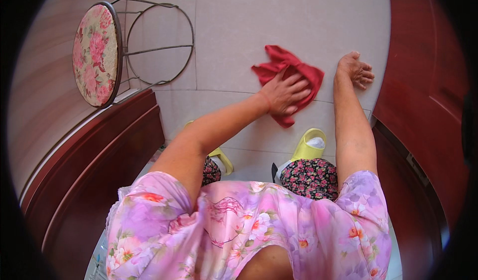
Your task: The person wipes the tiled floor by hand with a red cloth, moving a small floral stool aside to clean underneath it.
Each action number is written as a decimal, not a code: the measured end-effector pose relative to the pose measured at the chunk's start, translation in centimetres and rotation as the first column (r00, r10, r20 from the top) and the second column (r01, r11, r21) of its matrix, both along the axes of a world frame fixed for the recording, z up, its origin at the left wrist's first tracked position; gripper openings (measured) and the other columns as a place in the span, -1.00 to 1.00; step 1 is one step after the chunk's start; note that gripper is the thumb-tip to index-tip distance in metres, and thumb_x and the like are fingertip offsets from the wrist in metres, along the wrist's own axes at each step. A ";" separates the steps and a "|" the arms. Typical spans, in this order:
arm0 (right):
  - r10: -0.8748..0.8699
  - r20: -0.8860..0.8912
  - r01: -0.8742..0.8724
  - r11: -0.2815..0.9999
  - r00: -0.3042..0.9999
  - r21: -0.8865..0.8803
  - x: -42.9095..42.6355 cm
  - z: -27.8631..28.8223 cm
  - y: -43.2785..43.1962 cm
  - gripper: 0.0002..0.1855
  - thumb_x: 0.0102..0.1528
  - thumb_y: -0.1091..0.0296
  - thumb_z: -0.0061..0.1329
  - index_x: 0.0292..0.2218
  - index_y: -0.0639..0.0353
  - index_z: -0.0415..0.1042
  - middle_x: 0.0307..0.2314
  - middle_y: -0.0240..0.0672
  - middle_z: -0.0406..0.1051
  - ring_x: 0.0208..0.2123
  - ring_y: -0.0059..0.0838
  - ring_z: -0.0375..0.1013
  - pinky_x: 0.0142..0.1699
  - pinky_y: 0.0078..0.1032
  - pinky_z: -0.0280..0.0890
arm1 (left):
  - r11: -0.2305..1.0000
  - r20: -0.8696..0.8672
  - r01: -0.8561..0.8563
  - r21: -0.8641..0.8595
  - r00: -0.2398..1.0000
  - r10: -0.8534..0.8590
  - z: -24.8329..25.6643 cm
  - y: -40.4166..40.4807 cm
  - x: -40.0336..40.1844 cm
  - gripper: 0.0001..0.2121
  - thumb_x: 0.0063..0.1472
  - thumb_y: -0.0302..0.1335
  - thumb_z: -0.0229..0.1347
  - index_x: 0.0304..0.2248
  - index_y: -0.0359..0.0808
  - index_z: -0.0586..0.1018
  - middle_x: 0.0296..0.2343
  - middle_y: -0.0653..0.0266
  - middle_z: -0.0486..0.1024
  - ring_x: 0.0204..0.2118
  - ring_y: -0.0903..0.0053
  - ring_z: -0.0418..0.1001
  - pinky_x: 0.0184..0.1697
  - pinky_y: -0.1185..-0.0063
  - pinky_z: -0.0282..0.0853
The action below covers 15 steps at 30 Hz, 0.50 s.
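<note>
A crumpled red cloth point(276, 56) lies on the pale tiled floor point(231, 30). Reaching across from the left, my left hand point(286, 93) holds the cloth down under its palm and spread fingers; the hand and cloth look slightly blurred. My right hand point(357, 71) rests on the floor to the right of the cloth, empty, with its fingers apart, close to a dark red wooden panel point(418, 74).
A round stool with a floral seat point(95, 56) and metal frame lies on its side at upper left. Below it is a dark red wooden panel point(101, 142). Yellow slippers point(308, 151) are on my feet, near the cloth. A wall socket point(417, 166) is at lower right.
</note>
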State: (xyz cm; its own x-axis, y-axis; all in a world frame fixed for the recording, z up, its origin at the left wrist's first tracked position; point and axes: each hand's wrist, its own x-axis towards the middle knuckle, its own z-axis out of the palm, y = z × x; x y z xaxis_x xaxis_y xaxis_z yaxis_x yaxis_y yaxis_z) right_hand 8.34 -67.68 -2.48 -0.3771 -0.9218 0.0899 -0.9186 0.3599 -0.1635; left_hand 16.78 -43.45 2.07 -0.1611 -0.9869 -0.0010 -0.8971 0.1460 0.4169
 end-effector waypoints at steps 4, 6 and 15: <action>-0.004 -0.014 0.004 1.000 1.000 0.027 0.2 1.2 0.4 -0.17 0.02 -0.11 -0.33 0.14 0.37 -0.10 0.16 0.15 -0.26 0.23 0.00 -0.32 0.21 0.01 -0.44 | 0.933 0.026 -0.358 -0.030 0.933 0.359 -0.8 -6.0 6.7 -0.44 -0.01 -0.11 -0.02 0.02 -0.04 0.28 0.07 0.29 0.13 0.16 0.32 -0.01 0.07 0.08 -0.02; -0.017 -0.015 0.018 0.999 1.000 0.044 0.3 1.4 0.5 -0.17 0.02 -0.11 -0.33 0.14 0.36 -0.10 0.16 0.14 -0.27 0.23 -0.01 -0.32 0.21 0.01 -0.44 | 0.830 0.205 -0.548 -0.104 0.805 0.557 -1.1 -6.9 10.8 -0.43 0.05 -0.07 -0.06 0.06 -0.05 0.25 0.12 0.28 0.05 0.19 0.31 -0.06 0.11 -0.01 -0.18; -0.020 0.007 0.020 0.995 1.000 0.095 0.3 1.9 0.5 -0.16 0.03 -0.13 -0.33 0.17 0.30 -0.13 0.18 0.09 -0.31 0.24 -0.06 -0.35 0.21 -0.01 -0.47 | 0.713 -0.142 -0.699 -0.046 0.711 0.688 1.1 -2.6 7.2 -0.38 0.06 -0.13 -0.01 0.10 -0.14 0.18 0.15 0.08 -0.04 0.23 0.18 -0.18 0.18 0.11 -0.30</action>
